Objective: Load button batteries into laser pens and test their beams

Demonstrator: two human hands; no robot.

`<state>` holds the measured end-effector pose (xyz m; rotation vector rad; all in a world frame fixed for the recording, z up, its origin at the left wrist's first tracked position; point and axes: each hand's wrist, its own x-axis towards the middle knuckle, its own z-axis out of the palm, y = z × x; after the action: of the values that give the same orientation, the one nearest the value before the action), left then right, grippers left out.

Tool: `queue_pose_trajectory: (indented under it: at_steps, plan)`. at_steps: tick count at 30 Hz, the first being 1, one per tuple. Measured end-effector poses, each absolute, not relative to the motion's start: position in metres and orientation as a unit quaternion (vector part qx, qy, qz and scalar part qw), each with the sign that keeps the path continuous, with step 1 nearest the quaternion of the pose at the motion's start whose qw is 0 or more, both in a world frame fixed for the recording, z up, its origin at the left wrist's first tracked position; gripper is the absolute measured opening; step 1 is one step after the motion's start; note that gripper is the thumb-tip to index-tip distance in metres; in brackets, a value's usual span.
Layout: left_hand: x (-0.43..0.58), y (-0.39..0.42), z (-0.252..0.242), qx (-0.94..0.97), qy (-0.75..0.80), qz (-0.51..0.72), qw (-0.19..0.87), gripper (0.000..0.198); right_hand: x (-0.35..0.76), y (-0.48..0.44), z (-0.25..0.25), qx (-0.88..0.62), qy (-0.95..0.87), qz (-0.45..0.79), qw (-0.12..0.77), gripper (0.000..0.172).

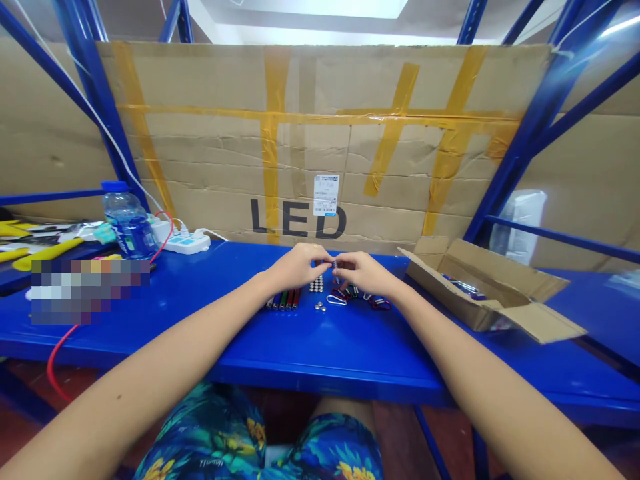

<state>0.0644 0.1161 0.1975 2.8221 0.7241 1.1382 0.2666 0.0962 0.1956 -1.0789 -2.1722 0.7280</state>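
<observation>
My left hand (299, 265) and my right hand (361, 271) meet over the blue shelf (210, 320), fingers pinched together on a small metal part (333, 265) held between them. Under the left hand lie a few thin coloured pens or tubes (284, 301) side by side. A cluster of small silver round pieces (317, 285) sits between the hands, with a few more (320, 307) nearer me. Under the right hand lie several coloured carabiner clips (356, 296), red, silver and green.
An open cardboard box (487, 287) stands at the right. A water bottle (129, 223), a white power strip (186, 241) and a red cable (57, 357) are at the left. A taped cardboard sheet marked LED (300, 147) backs the shelf, between blue rack posts.
</observation>
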Motion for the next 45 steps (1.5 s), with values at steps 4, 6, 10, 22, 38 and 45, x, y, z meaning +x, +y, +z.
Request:
queue_pose_trajectory:
  at_steps: [4,6,10,22,38,45]
  plan:
    - [0.063,0.117,0.199,0.89,0.254,0.377,0.039,0.019,0.266,0.098,0.195,-0.392,-0.812,0.287,0.323,0.013]
    - [0.064,0.116,0.2,0.873,0.28,0.393,0.066,0.02,0.266,0.1,0.194,-0.379,-0.809,0.289,0.344,0.018]
    - [0.067,0.115,0.201,0.844,0.311,0.419,0.124,0.015,0.262,0.102,0.192,-0.38,-0.805,0.255,0.377,0.02]
    - [0.054,0.143,0.21,0.602,0.321,0.626,0.378,0.004,0.232,0.108,0.202,-0.417,-0.848,0.049,0.323,0.018]
    - [0.051,0.153,0.195,0.65,0.37,0.554,0.365,0.006,0.216,0.13,0.201,-0.416,-0.868,0.012,0.271,0.015]
    - [0.061,0.132,0.19,0.819,0.299,0.442,0.211,0.012,0.258,0.11,0.213,-0.403,-0.763,0.183,0.471,0.022]
